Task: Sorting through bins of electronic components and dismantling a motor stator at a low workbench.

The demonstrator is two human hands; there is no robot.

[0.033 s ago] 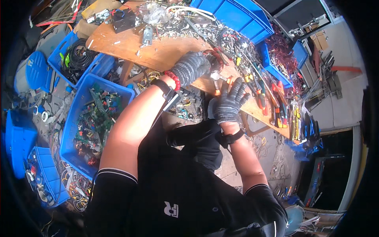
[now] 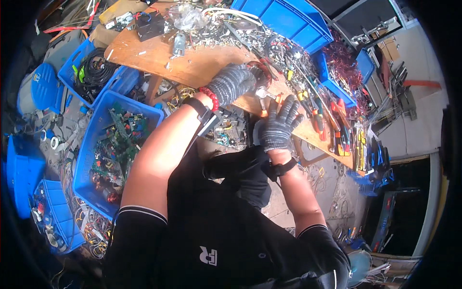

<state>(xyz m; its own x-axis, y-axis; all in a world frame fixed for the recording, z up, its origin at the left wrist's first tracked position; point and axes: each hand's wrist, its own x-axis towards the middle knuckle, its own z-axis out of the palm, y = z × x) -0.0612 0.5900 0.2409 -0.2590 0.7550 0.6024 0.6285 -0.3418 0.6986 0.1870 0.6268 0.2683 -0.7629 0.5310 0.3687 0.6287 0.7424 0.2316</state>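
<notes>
My left hand, in a grey striped knit glove, is curled closed at the edge of the wooden table. What its fingers grip, if anything, is hidden; a dark red rounded part lies against its fingertips. Just below that part is a metal tool with orange handle ends, resting at the table's edge between my hands. My right hand, gloved the same way, has its fingers stretched and spread. Its fingertips reach over the table edge beside the orange handles and hold nothing that I can see.
Several hand tools with orange and red handles line the table's right side. Loose small scrap covers its far part. A blue crate of circuit boards stands at my left. Behind it sits another crate with black cable. Wires litter the floor.
</notes>
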